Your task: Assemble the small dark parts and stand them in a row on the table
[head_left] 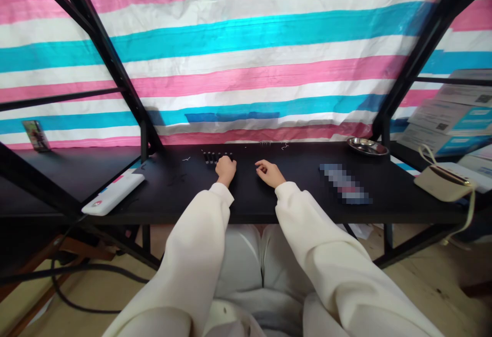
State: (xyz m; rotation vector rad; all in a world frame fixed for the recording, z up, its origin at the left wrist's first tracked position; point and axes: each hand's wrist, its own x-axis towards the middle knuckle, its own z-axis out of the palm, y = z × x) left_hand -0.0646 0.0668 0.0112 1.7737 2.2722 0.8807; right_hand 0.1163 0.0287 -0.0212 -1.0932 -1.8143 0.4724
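My left hand (pixel 226 168) is closed on the black tabletop, at the right end of a row of small dark cylinders with light grey ends (pixel 211 158). Its knuckles hide the fingertips and part of the row, so I cannot make out what is in it. To the right, my right hand (pixel 270 172) is held just over the table with loosely bent fingers. Its thumb and fingertips look apart, and nothing shows between them. Farther back lies a group of tiny dark pieces (pixel 265 143), too small to name.
A shiny metal dish (pixel 367 146) stands at the back right of the table (pixel 300 206). A blurred-out flat item (pixel 345 183) lies right of my hands. On the left is a white power bank-like block (pixel 113 193); at the right edge, a beige bag (pixel 442 181). Black posts frame both sides.
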